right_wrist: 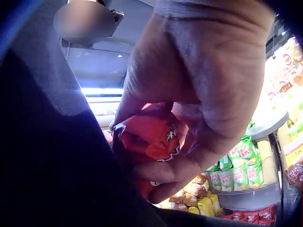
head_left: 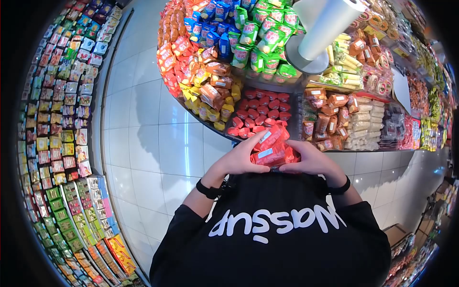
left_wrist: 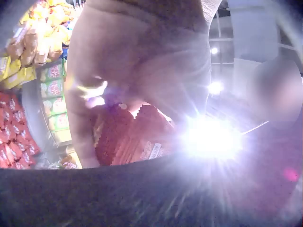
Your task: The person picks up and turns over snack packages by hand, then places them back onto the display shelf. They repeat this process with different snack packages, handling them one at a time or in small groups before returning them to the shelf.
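Observation:
In the head view my left hand point(head_left: 239, 158) and right hand point(head_left: 313, 159) hold a small bunch of shiny red snack packets point(head_left: 270, 152) between them, close in front of the black shirt. White labels show on the packets' upper faces. The left wrist view has the left hand point(left_wrist: 142, 52) arched over the red packets point(left_wrist: 135, 139), with crimped edges showing. Seen from the right wrist, the fingers of the right hand point(right_wrist: 203, 80) curl round a red packet point(right_wrist: 151, 137) with white lettering. Just beyond the hands lies a bin of smaller red packets point(head_left: 260, 107).
The curved display holds yellow packets point(head_left: 208, 112), green packets point(head_left: 267, 36), blue packets point(head_left: 210, 28) and brown packets point(head_left: 332, 119) round the red bin. A white column point(head_left: 327, 28) rises from its middle. A long shelf of packaged goods point(head_left: 57, 119) lines the left, beyond the tiled floor point(head_left: 143, 143).

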`<state>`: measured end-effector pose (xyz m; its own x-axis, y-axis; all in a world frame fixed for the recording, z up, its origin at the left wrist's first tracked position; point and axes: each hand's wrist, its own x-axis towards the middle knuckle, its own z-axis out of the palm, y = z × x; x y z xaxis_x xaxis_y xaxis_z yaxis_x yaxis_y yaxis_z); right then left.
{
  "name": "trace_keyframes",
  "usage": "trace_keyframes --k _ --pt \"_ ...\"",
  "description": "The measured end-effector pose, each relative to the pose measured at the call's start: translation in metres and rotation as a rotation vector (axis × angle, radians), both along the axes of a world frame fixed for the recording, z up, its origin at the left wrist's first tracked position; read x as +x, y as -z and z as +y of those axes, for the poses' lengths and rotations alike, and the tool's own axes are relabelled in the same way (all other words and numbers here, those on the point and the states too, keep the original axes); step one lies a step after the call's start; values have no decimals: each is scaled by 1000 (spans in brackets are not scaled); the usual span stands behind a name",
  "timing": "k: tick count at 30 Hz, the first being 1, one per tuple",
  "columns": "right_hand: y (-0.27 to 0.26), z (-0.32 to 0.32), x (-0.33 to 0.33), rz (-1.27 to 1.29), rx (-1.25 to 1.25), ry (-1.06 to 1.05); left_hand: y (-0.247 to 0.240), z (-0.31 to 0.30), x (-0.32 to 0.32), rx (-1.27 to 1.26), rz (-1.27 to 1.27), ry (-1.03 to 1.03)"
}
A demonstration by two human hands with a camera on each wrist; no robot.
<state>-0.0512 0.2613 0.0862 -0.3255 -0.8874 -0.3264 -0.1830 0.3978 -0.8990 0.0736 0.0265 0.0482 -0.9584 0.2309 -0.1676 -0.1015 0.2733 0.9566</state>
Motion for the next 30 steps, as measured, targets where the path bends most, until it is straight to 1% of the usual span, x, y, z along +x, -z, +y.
trace_keyframes --k 1,4,7,8,11,12,15,18,19,20,21,22,23,24,25,26,27,29,30 --pt "0 -13 1 -16 1 16 1 -15 -1 -71 73 17" --pt "-2 -54 6 -54 23 51 -11 -59 -10 -83 113 97" --pt "-6 -94 8 -88 81 74 -23 -98 -16 -78 -46 114" --pt "-3 -106 10 -79 82 87 -23 -108 -17 -121 -25 109" --pt "-8 -136 11 -17 141 96 -25 -133 -25 -239 -92 160" --pt "-7 -142 12 35 106 100 -25 -141 -28 -250 -85 177" --pt "-8 -160 17 -8 129 136 -23 -162 -35 -318 -84 260" --pt "-3 -172 23 -57 82 198 -11 -185 -43 -218 -73 294" --pt "1 -173 24 -31 50 210 -9 -193 -46 -175 -74 306" --pt "6 -174 24 -8 20 226 -9 -201 -50 -102 -144 307" --pt "10 -174 25 9 -8 245 -4 -208 -50 35 -228 274" --pt "10 -173 24 -15 -19 266 3 -215 -50 30 -165 244" --pt "8 -169 22 1 8 302 9 -221 -48 28 -110 215" --pt "16 -161 22 36 -41 376 11 -224 -46 96 -148 184" --pt "20 -152 23 -18 -29 484 10 -227 -46 158 -183 149" --pt "31 -139 22 -41 30 555 7 -230 -46 179 -231 142" --pt "46 -123 23 -26 50 601 16 -233 -45 220 -252 134" --pt "64 -101 31 -294 -17 880 18 -234 -41 278 -343 118" --pt "79 -87 33 -301 -57 960 20 -235 -40 252 -350 130"
